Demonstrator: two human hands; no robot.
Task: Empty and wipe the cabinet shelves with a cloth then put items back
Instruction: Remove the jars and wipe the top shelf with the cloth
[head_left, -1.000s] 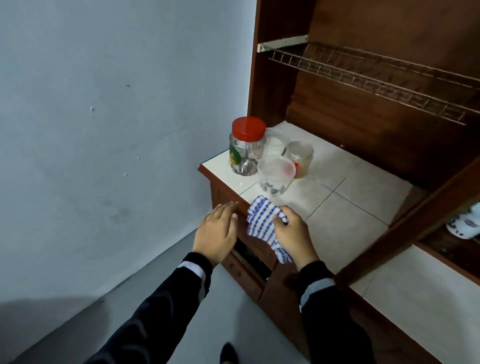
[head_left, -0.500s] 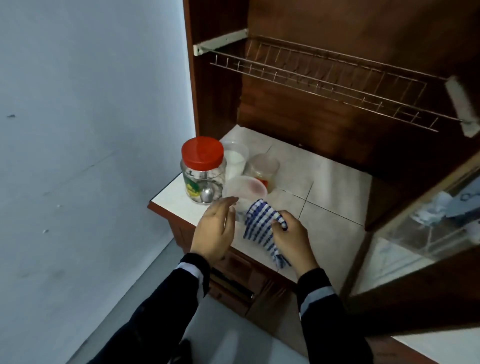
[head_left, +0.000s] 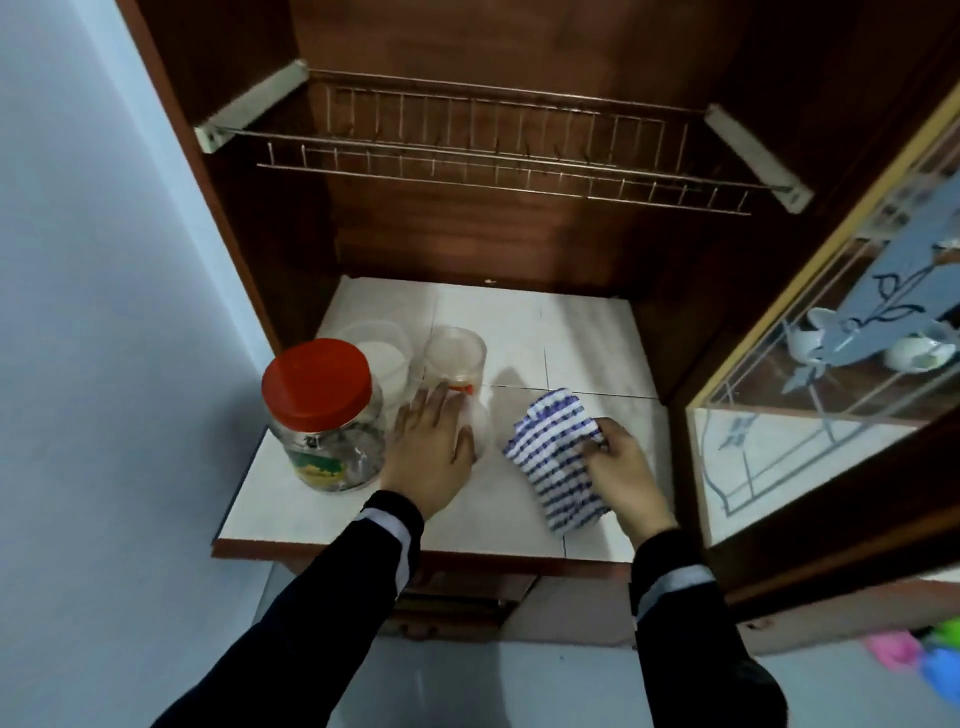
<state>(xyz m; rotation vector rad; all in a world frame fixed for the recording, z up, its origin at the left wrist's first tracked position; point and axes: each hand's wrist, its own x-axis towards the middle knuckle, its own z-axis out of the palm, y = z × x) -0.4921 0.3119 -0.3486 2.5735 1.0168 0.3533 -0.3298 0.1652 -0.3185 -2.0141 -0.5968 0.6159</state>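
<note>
right hand (head_left: 621, 473) pinches the checked cloth (head_left: 550, 452) on the tiled shelf (head_left: 571, 332), front right; soft, light, so bunch it. left hand (head_left: 428, 457) lies straight-fingered on a clear tub (head_left: 480, 426): likely light, slippery, thin-walled, so grip its sides.

No text can be read; the green-and-yellow label (head_left: 316, 466) on the red-lidded jar (head_left: 324, 415) is blurred.

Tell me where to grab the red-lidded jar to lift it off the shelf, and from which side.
Probably best to grip the red-lidded jar round its clear body under the lid, coming from the front. It stands upright at the front left corner of the shelf, with a tub behind it and the left hand close on its right.
</note>
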